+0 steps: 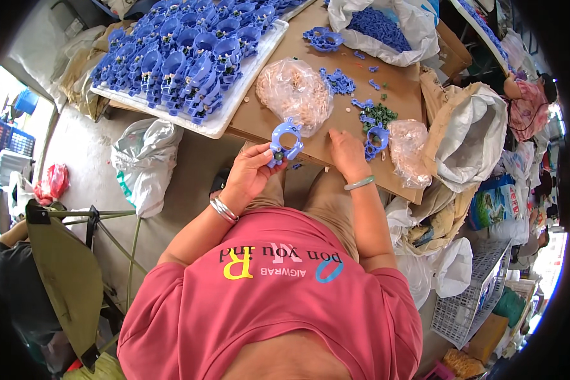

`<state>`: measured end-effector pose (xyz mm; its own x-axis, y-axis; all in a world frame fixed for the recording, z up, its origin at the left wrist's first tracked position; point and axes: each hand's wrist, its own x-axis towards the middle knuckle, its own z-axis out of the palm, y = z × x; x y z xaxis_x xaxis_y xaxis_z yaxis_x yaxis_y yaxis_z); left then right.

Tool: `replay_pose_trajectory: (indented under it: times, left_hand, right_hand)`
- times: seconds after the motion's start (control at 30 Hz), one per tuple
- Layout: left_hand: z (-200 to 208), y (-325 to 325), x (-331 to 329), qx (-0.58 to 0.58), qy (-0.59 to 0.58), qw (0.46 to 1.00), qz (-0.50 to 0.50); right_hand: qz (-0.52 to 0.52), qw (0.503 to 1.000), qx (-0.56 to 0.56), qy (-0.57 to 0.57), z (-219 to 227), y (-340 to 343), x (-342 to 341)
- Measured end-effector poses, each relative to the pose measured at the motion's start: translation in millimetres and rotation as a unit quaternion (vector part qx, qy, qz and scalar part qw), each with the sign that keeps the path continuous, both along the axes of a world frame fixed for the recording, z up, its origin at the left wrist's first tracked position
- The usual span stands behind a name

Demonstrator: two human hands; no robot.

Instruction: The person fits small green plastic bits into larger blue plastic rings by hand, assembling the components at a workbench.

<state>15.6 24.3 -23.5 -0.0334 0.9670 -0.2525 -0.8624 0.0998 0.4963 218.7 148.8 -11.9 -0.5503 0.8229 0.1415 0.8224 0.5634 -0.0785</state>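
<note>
My left hand [250, 170] pinches a blue plastic ring-shaped part [287, 135] in front of the table edge, its round opening facing up at me. A small dark green piece shows at the lower end of that part. Over the front of the brown table my right hand [348, 154] rests with its fingers curled together; anything between the fingertips is too small to make out. Beyond the hands lies a clear bag of small beige pieces [294, 92]. Beside my right hand are another blue ring-shaped part [376, 140] and a heap of small green pieces [380, 115].
A white tray [215, 130] full of similar blue parts stands at the far left. On the table [250, 123] are a small blue heap [339, 82] and a second beige bag [408, 152]. A white sack [418, 47] of blue pieces stands behind; an open sack [472, 136] flanks the right edge.
</note>
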Motion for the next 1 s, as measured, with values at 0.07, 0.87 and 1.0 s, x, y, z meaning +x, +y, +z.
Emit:
replay_pose_trajectory:
  times: [0.07,0.87,1.0]
  left_hand:
    - [1,0,-1,-0.003,-0.002,1.000,-0.004]
    - [3,-2,4,-0.004,0.050,0.998,-0.046]
    - [1,-1,5,-0.002,0.061,0.997,-0.048]
  right_hand:
    - [0.007,1.000,-0.022,-0.020,5,-2,-1]
    - [0.184,0.864,-0.210,0.418,38,-55,-42]
    - [0.169,0.840,-0.249,0.451,33,-55,-42]
